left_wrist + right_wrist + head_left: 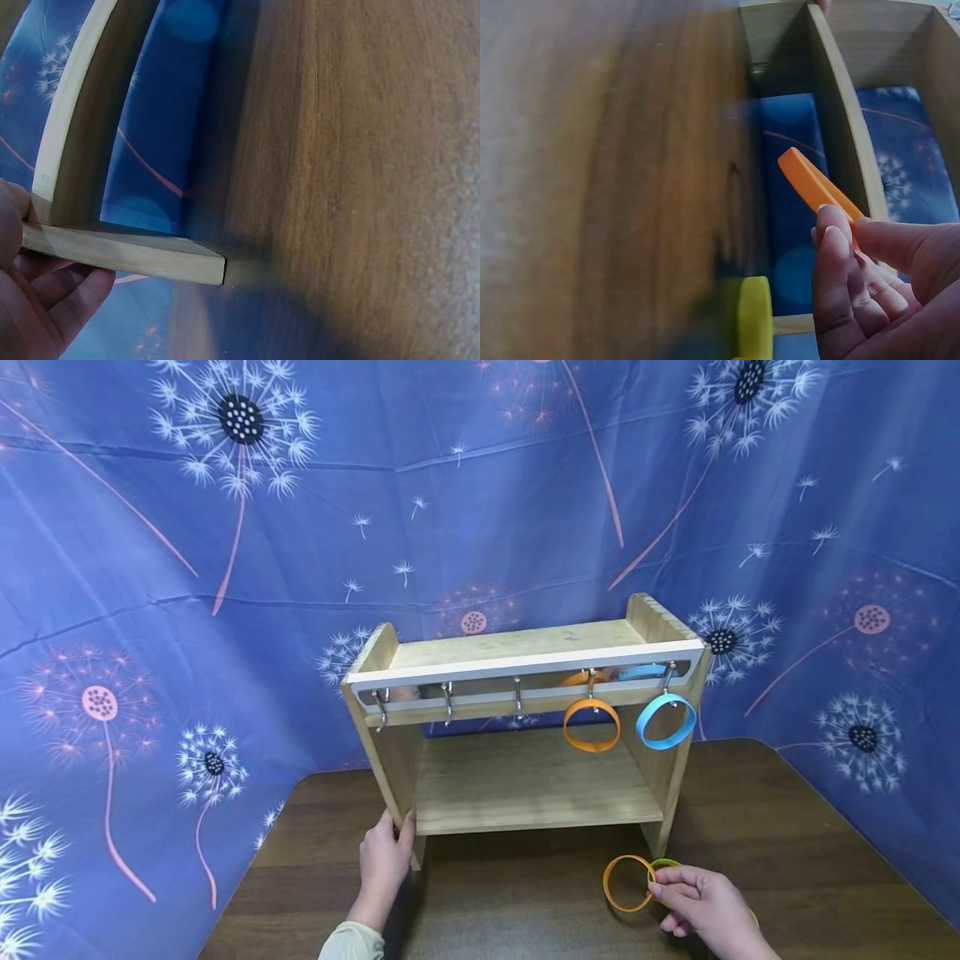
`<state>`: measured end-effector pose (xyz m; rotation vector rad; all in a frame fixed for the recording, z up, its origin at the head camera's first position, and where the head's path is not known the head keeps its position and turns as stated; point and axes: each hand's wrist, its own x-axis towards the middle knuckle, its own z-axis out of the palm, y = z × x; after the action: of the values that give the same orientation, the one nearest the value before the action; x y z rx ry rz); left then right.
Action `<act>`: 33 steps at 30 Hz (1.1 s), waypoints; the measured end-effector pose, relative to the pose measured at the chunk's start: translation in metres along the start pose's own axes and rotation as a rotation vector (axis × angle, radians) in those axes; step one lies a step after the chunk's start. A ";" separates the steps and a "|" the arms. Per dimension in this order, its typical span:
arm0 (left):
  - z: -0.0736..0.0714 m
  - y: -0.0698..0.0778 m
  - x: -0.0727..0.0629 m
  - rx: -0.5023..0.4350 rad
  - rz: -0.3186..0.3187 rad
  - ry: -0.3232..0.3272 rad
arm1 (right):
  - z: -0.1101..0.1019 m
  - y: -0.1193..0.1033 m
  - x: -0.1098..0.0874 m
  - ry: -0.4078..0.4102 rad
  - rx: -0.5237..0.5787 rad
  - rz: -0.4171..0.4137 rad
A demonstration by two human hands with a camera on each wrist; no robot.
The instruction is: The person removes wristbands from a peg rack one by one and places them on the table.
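A light wooden shelf (536, 781) stands with a row of metal hooks (517, 697) along its front rail. My left hand (386, 860) grips the lower left side panel (135, 255), thumb on one face and fingers on the other. Thumb and fingertips of my right hand (705, 906) pinch an orange wristband (628, 908) in front of the shelf's right side. Beyond that hand is a yellow-green wristband (755, 319), partly hidden in the head view. Another orange wristband (592, 747) hangs from one hook, and a blue wristband (666, 744) from the rightmost one.
The shelf stands on a brown wooden table (525, 910). Behind and beside the table hangs a blue cloth (420, 510) with dandelion prints. A top board (517, 642) lies between the shelf's raised ends.
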<state>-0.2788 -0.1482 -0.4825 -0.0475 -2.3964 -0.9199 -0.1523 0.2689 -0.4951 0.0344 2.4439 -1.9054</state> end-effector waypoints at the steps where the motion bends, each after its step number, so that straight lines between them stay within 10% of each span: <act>1: 0.000 0.000 0.000 0.000 -0.003 0.001 | 0.000 0.002 0.000 -0.005 -0.001 0.005; 33: 0.000 0.000 0.000 0.004 0.009 0.007 | 0.000 0.014 -0.005 0.021 -0.227 0.043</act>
<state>-0.2789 -0.1486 -0.4823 -0.0533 -2.3898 -0.9095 -0.1469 0.2721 -0.5090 0.0981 2.6333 -1.6074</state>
